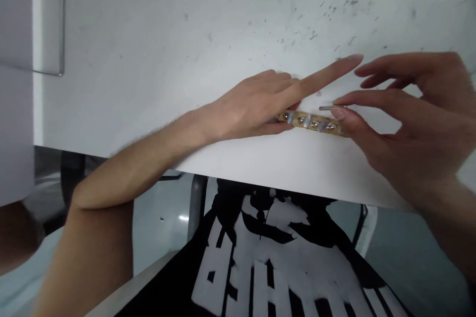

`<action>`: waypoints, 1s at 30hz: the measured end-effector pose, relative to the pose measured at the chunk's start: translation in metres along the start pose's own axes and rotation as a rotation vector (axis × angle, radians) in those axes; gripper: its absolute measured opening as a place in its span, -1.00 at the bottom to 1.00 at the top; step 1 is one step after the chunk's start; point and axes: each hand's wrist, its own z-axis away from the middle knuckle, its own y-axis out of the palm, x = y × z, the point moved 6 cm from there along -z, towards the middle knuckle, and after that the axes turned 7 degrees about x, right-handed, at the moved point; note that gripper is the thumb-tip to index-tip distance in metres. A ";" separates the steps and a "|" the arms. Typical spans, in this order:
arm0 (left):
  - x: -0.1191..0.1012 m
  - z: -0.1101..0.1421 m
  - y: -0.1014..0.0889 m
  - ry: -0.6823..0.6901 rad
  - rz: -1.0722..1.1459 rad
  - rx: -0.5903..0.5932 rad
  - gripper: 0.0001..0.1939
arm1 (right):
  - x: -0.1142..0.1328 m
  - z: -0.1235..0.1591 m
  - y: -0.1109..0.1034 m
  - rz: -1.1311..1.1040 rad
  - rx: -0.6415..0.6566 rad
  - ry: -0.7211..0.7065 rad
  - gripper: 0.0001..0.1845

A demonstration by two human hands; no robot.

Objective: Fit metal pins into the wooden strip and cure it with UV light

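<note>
A narrow yellowish strip (pixel 310 123) with several shiny round metal pieces and pale bands across it lies at the right of the white table. My left hand (pixel 256 100) grips the strip's left end between the thumb and curled fingers, its index finger stretched out to the right above it. Just over the strip, my right hand (pixel 416 104) pinches a thin silvery metal pin (pixel 326 108) between thumb and index finger, the other fingers loosely bent. The right thumb hides the strip's far right end; whether it touches the strip, I cannot tell.
The white tabletop (pixel 148 34) bears dark and greenish marks toward the upper right. A bent metal wire frame (pixel 61 32) stands at the left edge. Part of another person's arm (pixel 18 237) shows at lower left. The table's front edge runs just before my body.
</note>
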 end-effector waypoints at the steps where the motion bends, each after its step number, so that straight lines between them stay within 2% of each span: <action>1: 0.000 0.001 0.000 -0.002 -0.015 0.028 -0.27 | 0.001 -0.002 0.000 0.003 0.001 -0.006 -0.68; 5: 0.004 0.004 -0.005 -0.002 -0.051 0.069 -0.28 | 0.012 -0.009 -0.001 0.005 0.021 -0.056 -0.74; 9: 0.013 0.006 -0.008 0.031 -0.109 0.077 -0.61 | 0.022 -0.013 0.000 0.025 0.031 -0.099 -0.76; 12: 0.015 0.005 -0.006 0.077 -0.134 0.087 -0.74 | 0.024 -0.015 0.003 0.041 0.041 -0.102 -0.80; 30: 0.013 0.002 -0.005 0.061 -0.122 0.070 -0.78 | 0.027 -0.015 0.007 0.134 0.045 -0.130 -0.83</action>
